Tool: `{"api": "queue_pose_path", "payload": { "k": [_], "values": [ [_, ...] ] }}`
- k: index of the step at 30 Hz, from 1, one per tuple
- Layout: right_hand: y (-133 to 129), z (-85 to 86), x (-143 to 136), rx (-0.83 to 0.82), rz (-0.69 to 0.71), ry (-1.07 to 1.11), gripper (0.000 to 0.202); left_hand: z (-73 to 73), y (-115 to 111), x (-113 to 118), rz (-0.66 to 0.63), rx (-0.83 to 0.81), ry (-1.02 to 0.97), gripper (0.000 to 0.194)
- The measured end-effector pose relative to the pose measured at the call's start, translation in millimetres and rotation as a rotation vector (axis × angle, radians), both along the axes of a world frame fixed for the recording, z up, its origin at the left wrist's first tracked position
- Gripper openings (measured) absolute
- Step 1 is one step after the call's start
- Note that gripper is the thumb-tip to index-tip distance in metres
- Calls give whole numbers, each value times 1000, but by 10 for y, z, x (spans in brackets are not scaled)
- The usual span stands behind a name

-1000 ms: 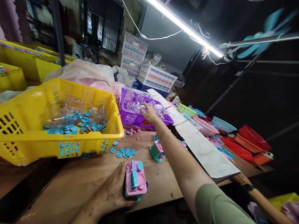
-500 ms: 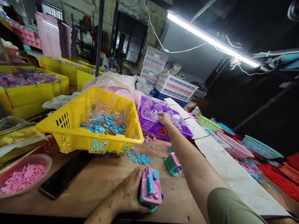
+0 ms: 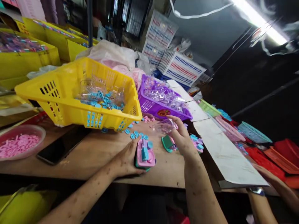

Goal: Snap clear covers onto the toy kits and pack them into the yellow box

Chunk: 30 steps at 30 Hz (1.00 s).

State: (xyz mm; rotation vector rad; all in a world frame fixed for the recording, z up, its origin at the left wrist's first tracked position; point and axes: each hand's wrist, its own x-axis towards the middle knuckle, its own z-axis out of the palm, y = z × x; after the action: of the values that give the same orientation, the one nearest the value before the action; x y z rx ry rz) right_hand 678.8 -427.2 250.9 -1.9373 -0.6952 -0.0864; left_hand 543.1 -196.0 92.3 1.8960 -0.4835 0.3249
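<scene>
Near the table's (image 3: pixel 93 165) front edge, the pink-and-green toy (image 3: pixel 145 155) sits upright, my left hand (image 3: pixel 128 158) curled firmly around its left side. To its far right, my right hand (image 3: pixel 181 137), over the purple basket (image 3: pixel 151 107) half a second ago, is now back on the near side of it, fingers pinching a clear plastic piece (image 3: pixel 161 127); as I judge it, both hands now have their parts. A second green toy (image 3: pixel 166 143) stands just beside my right hand, partly hidden by it, and could get knocked. Blue discs (image 3: pixel 136 134) lie loose beyond my left fingers. Farther left come the yellow basket (image 3: pixel 70 107), a black phone (image 3: pixel 61 147) and a bowl (image 3: pixel 42 134) of pink parts (image 3: pixel 20 145); right, a co-worker's hand (image 3: pixel 265 172) reaches past the white board (image 3: pixel 231 152).
</scene>
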Motion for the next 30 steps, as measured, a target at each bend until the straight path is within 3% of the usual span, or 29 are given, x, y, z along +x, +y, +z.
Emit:
{"api": "queue_pose_path", "payload": {
  "k": [3, 5, 8, 12, 17, 22, 24, 26, 28, 30],
  "values": [
    [-90, -336, -499, -12, 39, -45, 67, 27, 4, 13, 36, 26, -4, 150],
    [-166, -455, -713, -20, 38, -57, 74, 39, 8, 21, 34, 38, -3, 153],
    [-292, -520, -850, 44, -7, -59, 53, 57, 14, 30, 17, 32, -5, 156],
    [-398, -505, -909, 80, -36, -35, 53, 75, 4, 39, 8, 23, -24, 148],
    [-457, -417, -1063, -86, 176, 28, 60, 74, -16, 41, 12, 30, -47, 140],
    [-393, -434, -1139, 36, 186, 122, 38, 63, -20, 56, 25, 34, -61, 137],
    [-360, -441, -1139, 72, 196, 179, 47, 61, -20, 62, 25, 28, -65, 136],
    [-346, -407, -1121, 47, 249, 202, 68, 61, -21, 64, 22, 17, -66, 136],
    [-339, -319, -1077, -29, 286, 140, 82, 56, -26, 64, 14, 4, -66, 136],
    [-307, -192, -1005, -129, 302, 2, 83, 41, -37, 66, 19, -17, -59, 141]
  ]
}}
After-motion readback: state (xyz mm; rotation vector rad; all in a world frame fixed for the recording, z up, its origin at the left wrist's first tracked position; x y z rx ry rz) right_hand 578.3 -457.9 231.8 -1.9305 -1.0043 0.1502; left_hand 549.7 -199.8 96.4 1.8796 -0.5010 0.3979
